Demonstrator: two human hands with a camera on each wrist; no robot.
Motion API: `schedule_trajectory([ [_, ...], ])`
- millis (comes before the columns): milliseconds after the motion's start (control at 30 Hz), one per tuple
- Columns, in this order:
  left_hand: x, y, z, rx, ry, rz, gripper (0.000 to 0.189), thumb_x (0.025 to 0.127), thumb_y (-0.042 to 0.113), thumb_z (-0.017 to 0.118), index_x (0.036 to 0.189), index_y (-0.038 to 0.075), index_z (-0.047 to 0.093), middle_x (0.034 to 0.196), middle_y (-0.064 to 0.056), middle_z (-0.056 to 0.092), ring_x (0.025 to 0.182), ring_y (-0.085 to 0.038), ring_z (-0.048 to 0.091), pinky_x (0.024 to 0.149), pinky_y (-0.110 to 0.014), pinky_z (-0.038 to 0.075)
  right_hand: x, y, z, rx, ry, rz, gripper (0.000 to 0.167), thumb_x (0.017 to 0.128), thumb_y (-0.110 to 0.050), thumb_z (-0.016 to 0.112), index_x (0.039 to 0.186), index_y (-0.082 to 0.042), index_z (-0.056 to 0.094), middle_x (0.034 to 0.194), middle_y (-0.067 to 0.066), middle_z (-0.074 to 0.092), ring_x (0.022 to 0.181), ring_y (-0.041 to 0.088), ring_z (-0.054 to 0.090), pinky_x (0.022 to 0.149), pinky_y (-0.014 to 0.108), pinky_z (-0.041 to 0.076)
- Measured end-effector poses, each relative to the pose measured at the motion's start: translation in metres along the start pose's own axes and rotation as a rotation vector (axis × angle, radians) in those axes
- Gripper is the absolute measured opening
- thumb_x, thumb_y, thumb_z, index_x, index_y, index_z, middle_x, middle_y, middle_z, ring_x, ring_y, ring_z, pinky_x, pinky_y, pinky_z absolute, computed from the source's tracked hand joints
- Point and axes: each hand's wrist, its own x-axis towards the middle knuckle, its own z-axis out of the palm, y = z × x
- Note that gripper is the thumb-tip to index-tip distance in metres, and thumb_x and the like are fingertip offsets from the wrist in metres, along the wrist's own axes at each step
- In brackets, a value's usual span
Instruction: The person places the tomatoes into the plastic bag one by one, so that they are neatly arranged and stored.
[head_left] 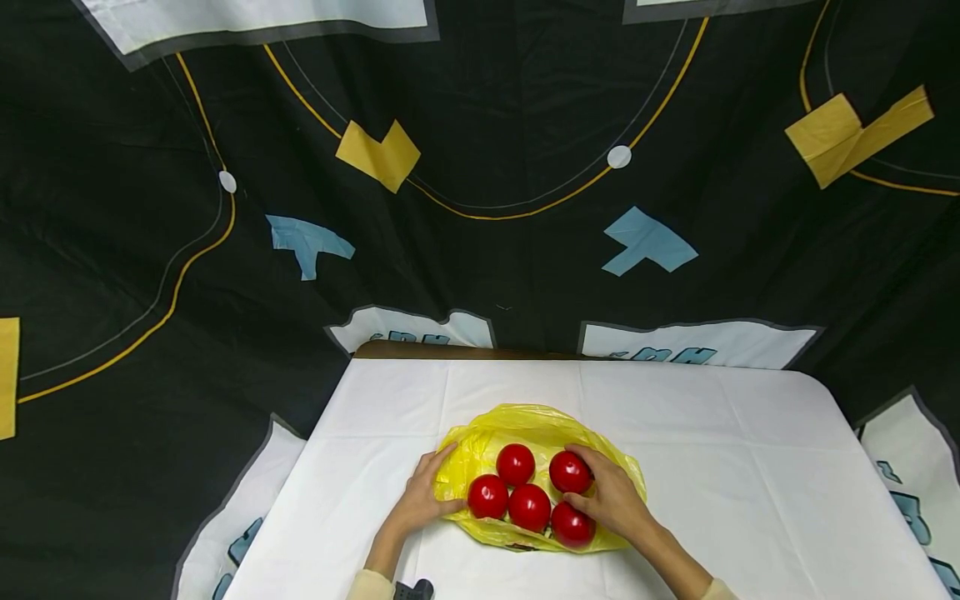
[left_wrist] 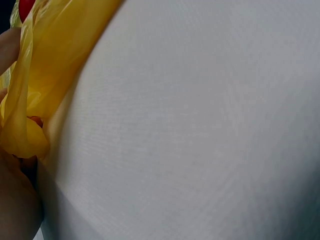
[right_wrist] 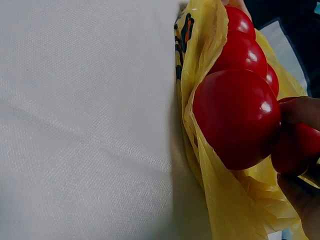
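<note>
A yellow plastic bag [head_left: 536, 417] lies spread with its mouth up, and several smooth, shiny red tomatoes [head_left: 529, 507] sit in it. At the bag's left side, my left hand [head_left: 420, 497] holds the rim, the thumb beside the leftmost tomato [head_left: 487, 497]. The left wrist view shows the thin plastic [left_wrist: 65, 55] bunched among the fingers. My right hand [head_left: 611, 498] reaches in from the right and grips the upper right tomato [head_left: 570, 472] between thumb and fingers. Just below the thumb rests another tomato [right_wrist: 237, 119], which fills much of the right wrist view.
A white cloth [head_left: 720, 500] covers the table under the bag. Near the front edge, by the left forearm, a small black object [head_left: 415, 590] is partly cut off. Behind the table hangs a black curtain [head_left: 480, 275] with printed shapes.
</note>
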Motion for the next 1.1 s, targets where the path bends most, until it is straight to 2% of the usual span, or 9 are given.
schedule_trajectory([
  [433, -0.0019, 0.0046, -0.0011, -0.012, -0.006, -0.005, 0.096, 0.064, 0.044, 0.081, 0.146, 0.034, 0.034, 0.134, -0.003, 0.04, 0.12, -0.026, 0.041, 0.097, -0.059, 0.03, 0.0003, -0.0004, 0.0009, 0.007, 0.007, -0.005, 0.068, 0.07, -0.016, 0.083, 0.131, -0.013, 0.053, 0.127, 0.009, 0.056, 0.11, 0.028, 0.057, 0.087, 0.048, 0.049],
  [800, -0.0001, 0.0026, -0.0014, -0.003, 0.0, -0.007, 0.096, 0.063, 0.044, 0.081, 0.146, 0.034, 0.034, 0.133, -0.002, 0.04, 0.118, -0.027, 0.041, 0.095, -0.059, 0.033, 0.0019, 0.0006, 0.0027, 0.014, 0.009, 0.0, 0.067, 0.07, -0.016, 0.083, 0.131, -0.012, 0.053, 0.127, 0.009, 0.056, 0.109, 0.028, 0.057, 0.087, 0.049, 0.05],
  [1100, 0.0, 0.0013, -0.0007, -0.006, 0.001, 0.0, 0.095, 0.064, 0.043, 0.081, 0.146, 0.036, 0.034, 0.134, -0.003, 0.04, 0.12, -0.026, 0.041, 0.097, -0.059, 0.031, 0.0036, 0.0033, 0.0044, 0.041, -0.008, 0.014, 0.067, 0.07, -0.014, 0.082, 0.131, -0.012, 0.054, 0.127, 0.01, 0.056, 0.109, 0.028, 0.057, 0.087, 0.048, 0.049],
])
